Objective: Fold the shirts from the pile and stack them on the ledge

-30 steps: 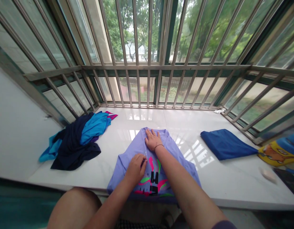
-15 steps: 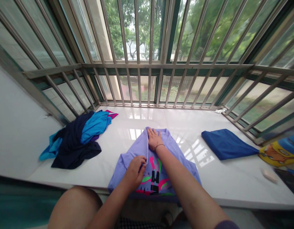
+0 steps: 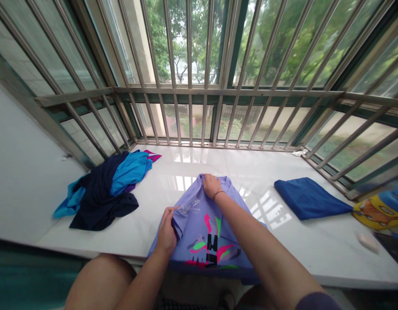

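A lavender shirt [image 3: 199,228] with a pink, green and black print lies on the white ledge, its lower edge hanging over the front. My left hand [image 3: 167,230] is closed on the shirt's left side, lifting a fold of cloth between thumb and fingers. At the neckline, my right hand [image 3: 212,186] has its fingers curled over the collar's left part and grips it. A small pale logo shows on the cloth between the two hands. My right forearm covers part of the shirt's right side.
A heap of navy and bright blue clothes [image 3: 102,189] lies on the ledge [image 3: 199,161] at left. A folded blue cloth [image 3: 310,198] is at right, near a yellow and blue container [image 3: 382,209] and a small pale object [image 3: 367,242]. Metal window bars [image 3: 205,91] border the back.
My left hand has moved left from the shirt's middle, drawing the left flap outward and uncovering the logo. My right hand's spread fingers have curled onto the collar.
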Demonstrator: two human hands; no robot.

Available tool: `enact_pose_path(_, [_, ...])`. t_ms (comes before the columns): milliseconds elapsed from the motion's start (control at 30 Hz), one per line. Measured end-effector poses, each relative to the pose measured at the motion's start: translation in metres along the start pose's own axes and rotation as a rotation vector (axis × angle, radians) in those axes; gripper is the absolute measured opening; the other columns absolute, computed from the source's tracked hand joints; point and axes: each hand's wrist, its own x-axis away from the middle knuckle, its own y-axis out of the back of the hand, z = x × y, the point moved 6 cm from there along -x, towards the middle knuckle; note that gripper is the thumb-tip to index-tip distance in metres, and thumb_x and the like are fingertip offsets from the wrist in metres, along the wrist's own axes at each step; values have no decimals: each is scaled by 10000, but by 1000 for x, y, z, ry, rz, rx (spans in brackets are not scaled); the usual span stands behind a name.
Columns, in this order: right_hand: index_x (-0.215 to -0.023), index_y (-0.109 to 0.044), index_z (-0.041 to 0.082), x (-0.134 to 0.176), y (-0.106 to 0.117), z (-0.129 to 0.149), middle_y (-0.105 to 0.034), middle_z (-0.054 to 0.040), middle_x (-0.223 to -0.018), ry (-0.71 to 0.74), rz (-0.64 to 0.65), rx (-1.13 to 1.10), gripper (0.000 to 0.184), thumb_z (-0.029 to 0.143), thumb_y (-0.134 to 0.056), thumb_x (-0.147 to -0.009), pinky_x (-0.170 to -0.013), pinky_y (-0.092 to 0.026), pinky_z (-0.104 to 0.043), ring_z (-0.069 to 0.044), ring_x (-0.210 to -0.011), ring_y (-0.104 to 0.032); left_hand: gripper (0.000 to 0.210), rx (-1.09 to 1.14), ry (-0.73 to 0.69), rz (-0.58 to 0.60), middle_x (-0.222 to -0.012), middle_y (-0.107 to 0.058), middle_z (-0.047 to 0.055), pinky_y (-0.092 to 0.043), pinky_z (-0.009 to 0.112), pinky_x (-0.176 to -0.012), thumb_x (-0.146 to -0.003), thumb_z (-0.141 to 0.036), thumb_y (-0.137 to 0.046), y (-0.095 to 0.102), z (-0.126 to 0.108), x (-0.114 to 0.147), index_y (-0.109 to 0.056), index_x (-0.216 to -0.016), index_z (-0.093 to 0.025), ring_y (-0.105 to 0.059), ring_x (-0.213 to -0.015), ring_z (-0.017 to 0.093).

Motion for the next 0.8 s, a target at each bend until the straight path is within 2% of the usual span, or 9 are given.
enact_pose_path(100, [-1581,-499,231,-20,14,1,-569,-165,-1559,-5,-23,13,506,376,-342,-1122,-1153,-426,-496,-310,-1409,-539,171,296,111,-103,-860,-719,-26,-602,355,-853,-866,-402,-658,6,12,-7,-570,-903,-260,-726,-862,202])
enact_pose_path(200, [-1551,-544,282,-39,19,5,-622,-119,-1512,25,1,21,473,377,-414,-1106,-1088,-472,-437,-291,-1361,-584,160,389,139,-186,-846,-724,-22,-606,370,-852,-855,-395,-653,14,16,-9,-588,-919,-264,-739,-856,207])
enact_pose_path(333, [-1332,-723,288,-55,15,6,-729,-86,-1356,33,58,43,383,302,-421,-1097,-1031,-488,-391,-268,-1249,-660,180,319,71,-185,-860,-736,-12,-608,417,-866,-897,-448,-596,21,14,-9,-582,-915,-270,-752,-875,226])
enact_pose_path(500, [-1297,-743,258,-61,7,2,-732,-98,-1331,5,44,63,377,320,-423,-1107,-1001,-491,-345,-250,-1216,-671,216,220,5,-104,-944,-769,-10,-611,435,-859,-938,-494,-528,18,9,-7,-553,-909,-281,-755,-903,241])
enact_pose_path(567, [-1303,-742,256,-61,5,3,-726,-103,-1325,0,30,68,388,326,-409,-1115,-991,-493,-328,-238,-1199,-677,195,121,-24,-24,-1074,-787,19,-605,444,-903,-971,-455,-499,12,4,-2,-546,-900,-279,-754,-998,253])
enact_pose_path(633, [-1297,-750,252,-62,5,4,-723,-108,-1315,1,20,72,395,310,-403,-1115,-982,-494,-312,-230,-1182,-686,193,-124,-100,133,-1211,-779,57,-585,467,-979,-1006,-409,-475,0,-2,6,-572,-902,-279,-732,-1123,274])
enact_pose_path(733, [-1259,-786,246,-64,7,5,-734,-112,-1280,18,24,75,395,276,-428,-1094,-986,-490,-298,-230,-1167,-695,135,-575,-314,434,-1324,-748,101,-519,534,-1112,-997,-335,-527,-29,-7,28,-644,-952,-285,-682,-1253,309])
enact_pose_path(800, [-1238,-808,248,-67,9,4,-746,-113,-1255,33,36,75,393,256,-452,-1072,-997,-488,-300,-239,-1171,-697,125,-789,-448,557,-1377,-727,115,-452,590,-1196,-972,-277,-572,-44,-4,44,-678,-1037,-288,-652,-1318,324])
